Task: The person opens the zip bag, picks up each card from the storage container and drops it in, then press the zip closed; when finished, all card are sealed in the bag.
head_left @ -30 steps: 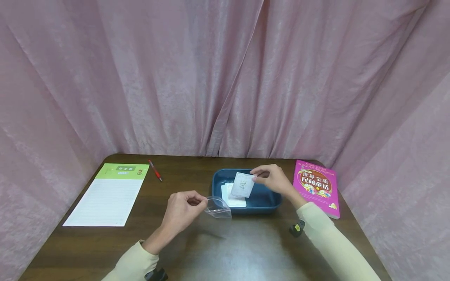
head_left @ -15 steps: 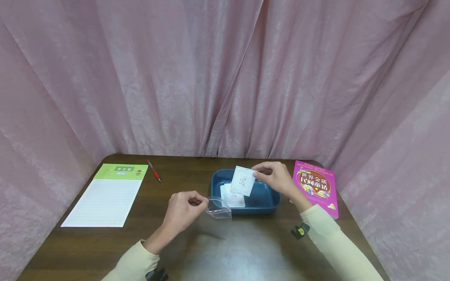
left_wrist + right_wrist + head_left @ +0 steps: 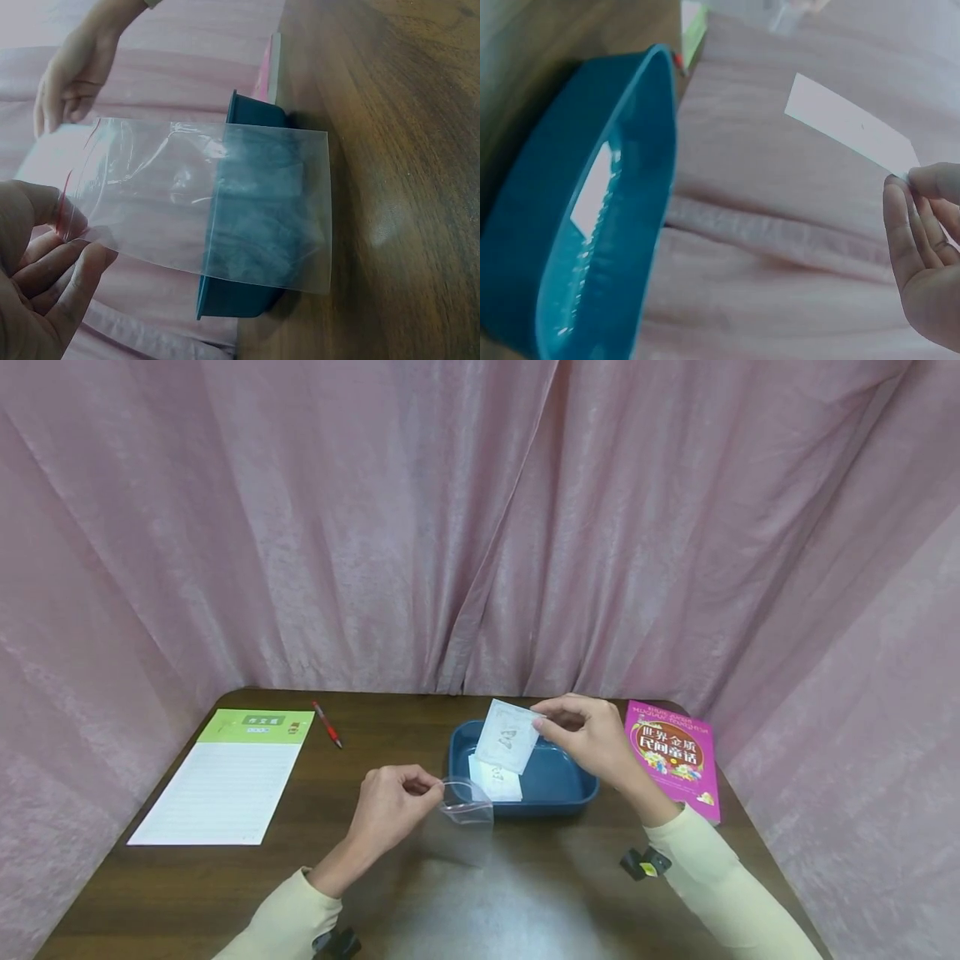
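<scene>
My left hand [image 3: 393,806] pinches the top edge of a clear zip-lock bag [image 3: 172,195] with a red seal line. The bag hangs down with its mouth parted, in front of a blue plastic bin [image 3: 558,808]. Between thumb and fingers my right hand [image 3: 588,739] holds a white card [image 3: 507,737] by its right edge, above the bin. A small dark printed figure shows on the card's face. More white cards [image 3: 497,782] lie inside the bin at its left, partly covered by the held card and the bag. In the right wrist view the held card [image 3: 847,124] is tilted, well above the bin.
A lined writing pad [image 3: 217,793] with a green header lies at the left of the brown table [image 3: 187,893]. Beside it is a red pen [image 3: 327,727]. A pink book [image 3: 675,756] lies right of the bin, partly behind my right forearm. Pink curtains [image 3: 360,527] surround the table.
My right hand has raised the card a little and tilted it, its lower part shifting left toward the bag. The left hand has stayed nearly in place, and the bag now hangs straighter.
</scene>
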